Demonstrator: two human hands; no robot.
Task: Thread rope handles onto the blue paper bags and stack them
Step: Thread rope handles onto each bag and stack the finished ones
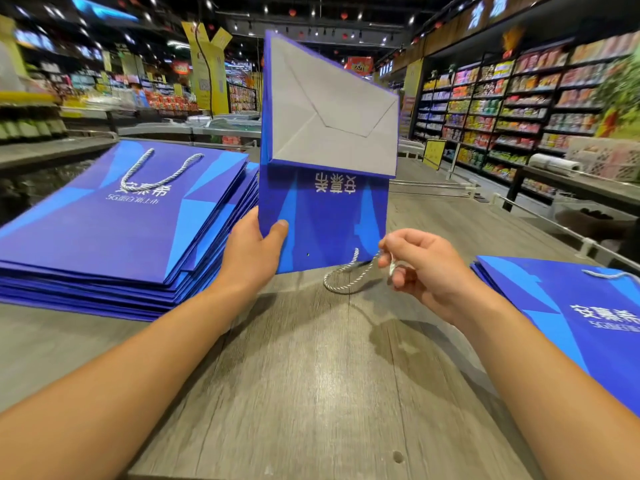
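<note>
Your left hand (pixel 254 251) holds the bag (pixel 327 209) upright at 12 o'clock above the surface (pixel 311 375); your right hand (pixel 424 268) pinches the rope (pixel 346 277) at its lower edge. Stack (pixel 117 237) at 10 o'clock.

1. Two forearms enter from the bottom edge, both bare from the frame's lower corners up to the wrists (no sleeve edge shows anywhere in view).
2. The left hand (pixel 254 252) wears no glove, ring or watch; its thumbnail is short and plain.
3. The right hand (pixel 427 268) is likewise ungloved, with no band at the wrist and no ring on the fingers that show.
4. Neither arm carries a bracelet, strap or marking along its visible length.
5. The nails that show are trimmed short and unpainted.
</note>
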